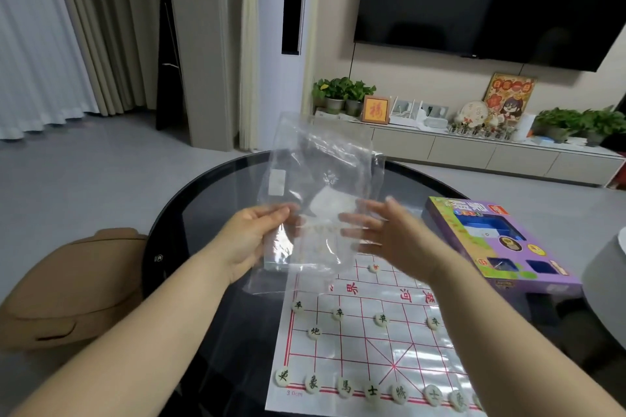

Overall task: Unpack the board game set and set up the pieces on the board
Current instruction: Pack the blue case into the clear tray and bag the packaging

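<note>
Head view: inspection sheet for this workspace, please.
Surface: round black glass table, reflective.
Job's things: white paper board with red grid lies flat; pale round pieces stand on its near rows, one alone on the far half; clear plastic bag held above it.
Clutter: purple game box, right of the board.
Hands: left hand pinches the bag's lower edge; right hand has straight fingers at the bag, blurred.
Cables: nothing seen on the table.
Surroundings: tan cushion left; black wall television, pale low cabinet with potted plants behind.
</note>
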Tool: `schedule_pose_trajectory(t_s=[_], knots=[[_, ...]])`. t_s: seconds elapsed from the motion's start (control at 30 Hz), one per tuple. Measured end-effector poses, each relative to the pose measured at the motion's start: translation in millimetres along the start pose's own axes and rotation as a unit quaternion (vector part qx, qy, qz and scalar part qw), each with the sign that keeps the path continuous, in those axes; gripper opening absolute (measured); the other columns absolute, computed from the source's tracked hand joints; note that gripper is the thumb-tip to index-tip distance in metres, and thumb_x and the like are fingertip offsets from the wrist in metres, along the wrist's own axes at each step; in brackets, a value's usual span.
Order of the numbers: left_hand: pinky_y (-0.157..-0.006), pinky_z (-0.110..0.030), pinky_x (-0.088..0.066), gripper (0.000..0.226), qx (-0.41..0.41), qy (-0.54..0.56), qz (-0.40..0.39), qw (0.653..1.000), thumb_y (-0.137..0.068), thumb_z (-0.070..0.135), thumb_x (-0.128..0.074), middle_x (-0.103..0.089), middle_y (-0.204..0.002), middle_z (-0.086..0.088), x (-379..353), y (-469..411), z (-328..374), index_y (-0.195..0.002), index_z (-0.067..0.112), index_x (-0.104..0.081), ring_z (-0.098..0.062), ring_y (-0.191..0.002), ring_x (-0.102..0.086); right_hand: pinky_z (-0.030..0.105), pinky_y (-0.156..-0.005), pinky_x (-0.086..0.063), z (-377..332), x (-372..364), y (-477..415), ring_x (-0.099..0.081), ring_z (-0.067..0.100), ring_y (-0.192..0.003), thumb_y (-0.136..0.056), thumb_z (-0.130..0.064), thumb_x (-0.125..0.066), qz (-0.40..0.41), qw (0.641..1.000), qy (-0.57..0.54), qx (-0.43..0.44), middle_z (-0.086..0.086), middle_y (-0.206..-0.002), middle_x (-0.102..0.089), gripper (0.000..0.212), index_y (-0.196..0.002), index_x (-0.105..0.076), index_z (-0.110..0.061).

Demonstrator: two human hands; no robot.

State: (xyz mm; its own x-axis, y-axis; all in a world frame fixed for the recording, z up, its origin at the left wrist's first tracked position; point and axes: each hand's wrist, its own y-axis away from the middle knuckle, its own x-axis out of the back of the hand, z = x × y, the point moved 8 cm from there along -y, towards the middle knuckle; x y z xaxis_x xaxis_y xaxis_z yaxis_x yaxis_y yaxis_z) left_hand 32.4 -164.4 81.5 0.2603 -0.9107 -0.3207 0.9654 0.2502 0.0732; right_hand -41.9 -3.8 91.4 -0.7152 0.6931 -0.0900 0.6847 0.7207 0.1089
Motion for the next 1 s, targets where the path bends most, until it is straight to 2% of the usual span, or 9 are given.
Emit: schedule_pose_trajectory(t_s=[0.13, 0.3, 0.43, 0.53, 0.63, 0.7, 0.8, 0.93, 1.0], knots=[[-0.055, -0.022, -0.056, 0.018, 0.005, 0.000, -0.013, 1.000, -0.090, 0.007, -0.046, -0.072, -0.069, 0.001, -2.2, 1.6, -5.3, -0.087, 0.010, -0.063, -0.008, -0.063, -0.068, 0.024, -0.071, -0.049, -1.3, -13.0, -10.3, -0.065, 0.011, -0.068, -0.088, -0.013, -0.053, 0.026, 0.997, 0.067, 0.033, -0.001, -0.089, -0.069, 0.019, -0.105, -0.054, -0.020], [-0.050, -0.018, -0.050, 0.017, 0.004, -0.166, -0.013, 0.986, -0.093, 0.018, -0.045, -0.071, -0.067, 0.003, 11.3, 3.4, -1.0, -0.095, 0.020, -0.061, -0.008, -0.059, -0.066, 0.019, -0.044, -0.042, -5.0, -12.5, -13.5, -0.055, 0.009, -0.042, -0.088, 0.007, -0.047, 0.041, 0.996, 0.066, 0.051, 0.000, -0.067, -0.068, 0.027, -0.089, -0.062, -0.015], [-0.042, -0.018, -0.050, 0.036, 0.001, -0.073, -0.014, 0.997, -0.093, 0.002, -0.039, -0.068, -0.057, -0.001, 18.7, 0.9, 2.6, -0.083, 0.020, -0.068, -0.008, -0.046, -0.063, 0.016, -0.050, -0.047, 2.3, -8.8, -18.4, -0.061, 0.009, -0.051, -0.087, 0.012, -0.042, 0.028, 0.999, 0.007, 0.043, -0.001, -0.070, -0.070, 0.031, -0.081, -0.065, -0.007], [-0.051, -0.023, -0.053, 0.045, 0.005, -0.005, -0.059, 0.998, -0.093, 0.003, -0.037, -0.069, -0.064, -0.007, 17.7, 3.3, 1.1, -0.070, 0.010, -0.075, -0.014, -0.054, -0.065, 0.016, -0.055, -0.048, 6.2, -12.3, -21.3, -0.060, 0.015, -0.062, -0.083, 0.008, -0.049, 0.012, 0.999, 0.005, 0.034, 0.011, -0.074, -0.067, 0.014, -0.090, -0.061, 0.013], [-0.048, -0.024, -0.053, 0.059, 0.023, 0.033, -0.063, 0.997, -0.092, 0.010, -0.023, -0.068, -0.061, -0.010, 21.5, 4.9, -4.6, -0.061, 0.004, -0.073, -0.017, -0.053, -0.064, 0.014, -0.049, -0.046, 6.4, -13.8, -23.7, -0.059, 0.011, -0.058, -0.085, 0.010, -0.040, 0.027, 0.999, -0.009, 0.017, 0.010, -0.079, -0.065, 0.026, -0.105, -0.056, 0.015], [-0.047, -0.022, -0.053, 0.057, 0.008, -0.008, -0.008, 1.000, -0.096, 0.018, -0.028, -0.068, -0.060, -0.004, 31.0, 2.7, -6.1, -0.059, 0.008, -0.071, -0.012, -0.054, -0.064, 0.016, -0.049, -0.051, 5.6, -11.6, -26.5, -0.063, 0.009, -0.056, -0.090, 0.003, -0.038, 0.047, 0.997, -0.055, 0.015, 0.006, -0.079, -0.066, 0.024, -0.100, -0.059, 0.003], [-0.057, -0.011, -0.050, 0.014, -0.078, -0.141, 0.091, 0.983, -0.086, 0.010, -0.056, -0.064, -0.071, 0.005, 42.7, 1.9, 5.3, -0.073, 0.015, -0.061, -0.007, -0.066, -0.060, 0.025, -0.059, -0.053, 11.3, -15.3, -29.6, -0.065, 0.015, -0.067, -0.097, -0.032, -0.034, 0.049, 0.994, -0.094, -0.013, 0.004, -0.090, -0.064, 0.029, -0.103, -0.056, -0.014], [-0.074, -0.031, -0.054, 0.031, -0.140, -0.140, 0.200, 0.960, -0.076, -0.002, -0.066, -0.059, -0.093, -0.003, 59.0, 2.9, 12.2, -0.081, 0.025, -0.051, -0.021, -0.084, -0.061, 0.037, -0.086, -0.049, 28.5, -30.9, -36.9, -0.062, 0.024, -0.093, -0.087, -0.051, -0.040, -0.021, 0.998, 0.015, -0.052, 0.005, -0.104, -0.063, 0.046, -0.114, -0.054, -0.016], [-0.065, -0.020, -0.054, 0.038, -0.175, -0.101, 0.246, 0.948, -0.076, -0.004, -0.065, -0.057, -0.090, 0.002, 62.2, 8.4, 17.5, -0.083, 0.028, -0.046, -0.013, -0.078, -0.059, 0.036, -0.091, -0.048, 34.0, -34.0, -41.1, -0.063, 0.024, -0.099, -0.081, -0.053, -0.049, -0.030, 0.997, 0.044, -0.055, 0.005, -0.113, -0.062, 0.054, -0.121, -0.050, -0.017]])
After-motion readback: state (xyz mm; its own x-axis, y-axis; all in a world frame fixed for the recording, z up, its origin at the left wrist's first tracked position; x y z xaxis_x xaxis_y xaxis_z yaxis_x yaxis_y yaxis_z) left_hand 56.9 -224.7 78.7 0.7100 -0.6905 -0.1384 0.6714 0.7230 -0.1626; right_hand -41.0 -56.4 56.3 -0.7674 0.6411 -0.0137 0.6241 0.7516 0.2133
